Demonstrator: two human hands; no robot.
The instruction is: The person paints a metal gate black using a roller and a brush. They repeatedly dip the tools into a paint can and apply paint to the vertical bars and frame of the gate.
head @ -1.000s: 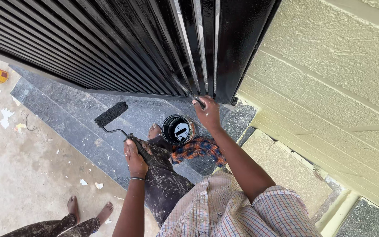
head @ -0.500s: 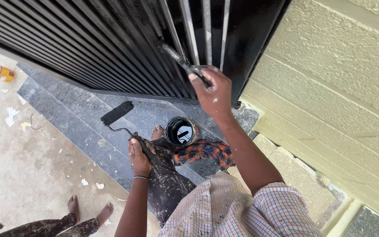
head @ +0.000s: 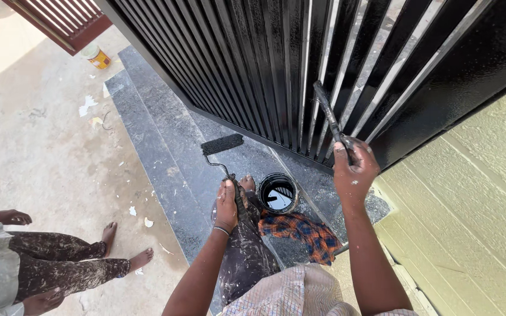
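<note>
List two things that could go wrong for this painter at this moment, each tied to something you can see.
The open paint can stands right beside the painter's foot, so a step might tip it. The left hand holds the loaded roller low over the stone step, where it may drip while the right hand brushes the gate.

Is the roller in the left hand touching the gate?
No: the left hand holds the roller low, away from the black gate, while the right hand raises a brush to the bars.
</note>
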